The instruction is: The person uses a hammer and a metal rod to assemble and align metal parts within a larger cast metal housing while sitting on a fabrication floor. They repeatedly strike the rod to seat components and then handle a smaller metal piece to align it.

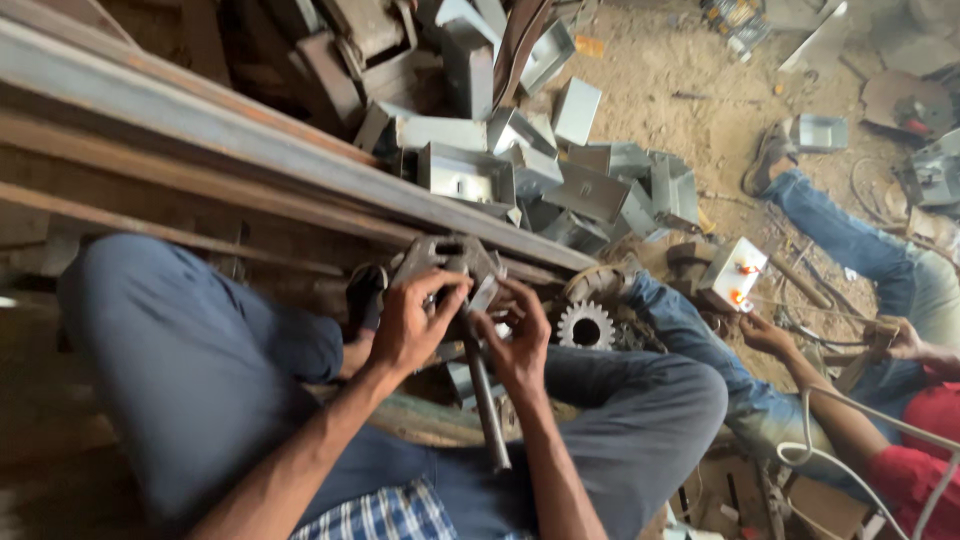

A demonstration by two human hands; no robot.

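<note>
Between my knees I hold a small bent grey sheet-metal piece (483,295), tilted, pinched from both sides. It sits on a worn grey metal press tool (445,258), whose long steel handle bar (486,400) slants toward my lap.

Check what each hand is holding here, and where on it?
Both hands work one metal bracket piece above a steel rod. The left hand grips the piece's lower edge; the right hand pinches a small part beside it. The exact contact is hidden by fingers.
</note>
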